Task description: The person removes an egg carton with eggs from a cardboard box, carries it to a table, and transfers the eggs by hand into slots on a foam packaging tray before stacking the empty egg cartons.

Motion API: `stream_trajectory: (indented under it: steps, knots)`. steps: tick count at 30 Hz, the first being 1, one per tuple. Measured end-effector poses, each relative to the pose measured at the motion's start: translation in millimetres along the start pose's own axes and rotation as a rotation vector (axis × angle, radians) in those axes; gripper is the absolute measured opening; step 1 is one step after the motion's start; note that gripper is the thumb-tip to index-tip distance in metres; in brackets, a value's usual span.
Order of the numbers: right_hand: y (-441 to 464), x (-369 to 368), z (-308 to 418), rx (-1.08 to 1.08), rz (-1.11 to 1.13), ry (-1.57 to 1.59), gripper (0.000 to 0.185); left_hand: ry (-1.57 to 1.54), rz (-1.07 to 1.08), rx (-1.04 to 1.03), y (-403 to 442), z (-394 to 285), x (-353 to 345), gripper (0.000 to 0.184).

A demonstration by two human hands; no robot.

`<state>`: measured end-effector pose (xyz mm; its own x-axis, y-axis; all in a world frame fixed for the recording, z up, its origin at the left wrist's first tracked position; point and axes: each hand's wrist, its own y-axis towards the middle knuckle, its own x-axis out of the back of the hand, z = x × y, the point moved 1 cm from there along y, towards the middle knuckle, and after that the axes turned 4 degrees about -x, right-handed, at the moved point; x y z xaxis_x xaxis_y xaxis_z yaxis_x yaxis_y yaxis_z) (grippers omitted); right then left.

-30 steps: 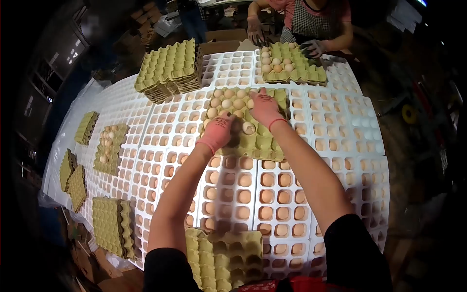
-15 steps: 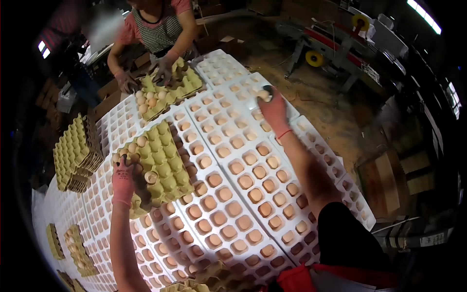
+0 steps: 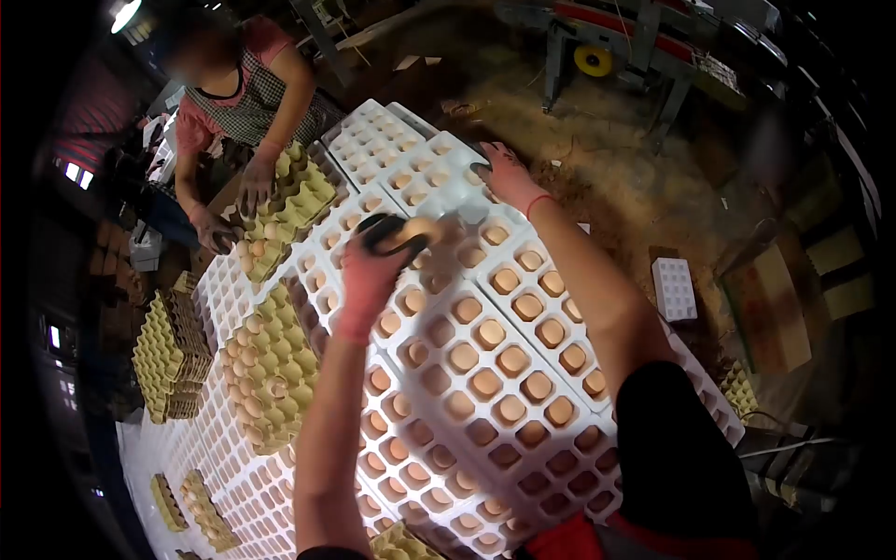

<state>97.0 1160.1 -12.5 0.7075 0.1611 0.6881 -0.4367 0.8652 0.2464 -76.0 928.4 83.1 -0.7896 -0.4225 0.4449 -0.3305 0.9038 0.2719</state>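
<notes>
My left hand [image 3: 371, 273], in a pink glove with dark fingertips, is closed on a brown egg [image 3: 422, 231], blurred by motion. It hangs above a white foam tray [image 3: 446, 308] whose square pockets hold many eggs. At the far right edge of the foam trays, my right hand [image 3: 511, 183] has its thumb and fingers apart, touching or very close to the rim of a foam tray [image 3: 455, 194]. I see no egg in it. Left of my left arm, a yellow-green pulp egg tray [image 3: 297, 350] lies on the foam trays, with eggs along its left side.
Across the table a person [image 3: 245, 103] in a checked apron handles another pulp tray [image 3: 303, 196] with eggs. A stack of pulp trays [image 3: 168, 350] stands at the left. A machine with a yellow wheel [image 3: 593, 61] is beyond; a small white foam piece [image 3: 674, 287] lies at the right.
My left hand has moved right from the pulp tray, carrying an egg over the foam trays. My right hand no longer shows the egg it held. The view has shifted.
</notes>
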Motion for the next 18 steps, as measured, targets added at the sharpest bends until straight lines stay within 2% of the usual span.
stream_trajectory:
  steps: [2, 4, 5, 8, 9, 10, 12, 13, 16, 18]
  knots:
    - [-19.2, 13.2, -12.3, 0.027, -0.058, 0.049, 0.048, 0.487, -0.073, -0.347, 31.0, 5.7, -63.7, 0.038]
    - [-47.3, 26.5, -26.7, 0.002, -0.141, 0.091, 0.047, 0.831, 0.013, -0.185, 46.5, 9.0, -100.7, 0.036]
    - [-66.4, 35.8, -30.9, -0.033, -0.194, 0.104, 0.046, 0.807, 0.041, -0.233, 54.5, 26.4, -108.9, 0.034]
    - [-94.7, 46.7, -50.4, -0.109, -0.323, 0.181, 0.038, 0.863, 0.011, -0.412, 45.1, -1.3, -136.7, 0.033]
    - [-93.5, 50.4, -45.2, -0.12, -0.389, 0.204, 0.037, 0.839, 0.109, -0.388, 38.1, -14.1, -149.1, 0.043]
    - [-95.7, 51.7, -39.1, -0.136, -0.448, 0.228, 0.036, 0.904, 0.273, -0.396, 36.6, -15.6, -163.8, 0.037]
    - [-93.9, 48.2, -39.1, -0.121, -0.481, 0.224, 0.034, 1.021, 0.406, -0.517, 33.0, 4.6, -191.9, 0.033]
    - [-95.1, 47.2, -40.1, -0.132, -0.488, 0.222, 0.035, 0.963, 0.445, -0.466, 33.1, 5.8, -194.3, 0.034]
    - [-96.6, 44.5, -45.9, -0.122, -0.476, 0.176, 0.036, 0.571, 0.014, -0.42, 17.0, 11.1, -175.0, 0.036]
    - [-96.5, 43.7, -44.3, -0.124, -0.457, 0.14, 0.036, -0.632, 0.082, 0.42, 11.9, 15.8, -143.3, 0.039]
